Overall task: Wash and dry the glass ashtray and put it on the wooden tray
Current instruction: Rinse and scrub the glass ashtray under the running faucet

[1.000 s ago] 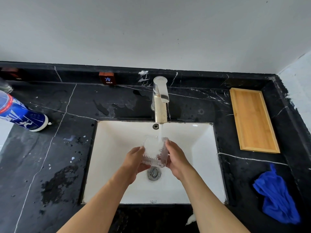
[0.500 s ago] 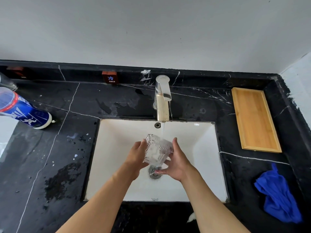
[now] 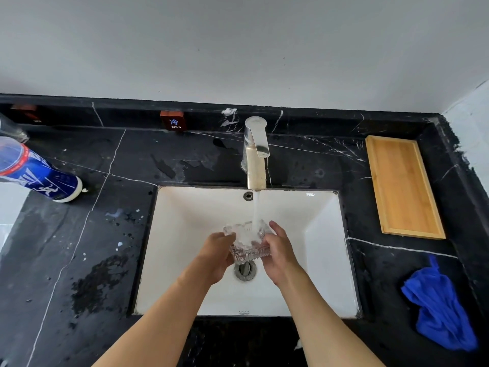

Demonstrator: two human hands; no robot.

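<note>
The clear ribbed glass ashtray [image 3: 248, 242] is held over the white sink [image 3: 185, 234], hollow side up, under the running stream from the tap [image 3: 255, 152]. My left hand [image 3: 216, 256] grips its left side and my right hand [image 3: 279, 251] grips its right side. Water falls into the ashtray's hollow. The wooden tray [image 3: 402, 186] lies on the black counter at the right, with nothing on it.
A blue cloth [image 3: 442, 311] lies crumpled on the counter at the front right. A blue and white bottle [image 3: 37, 176] leans at the far left. The drain [image 3: 245, 270] sits just below the ashtray. Wet patches mark the black marble counter [image 3: 87, 260].
The ashtray was tilted on its side half a second ago; now it is turned hollow side up under the stream. Both hands have stayed on it.
</note>
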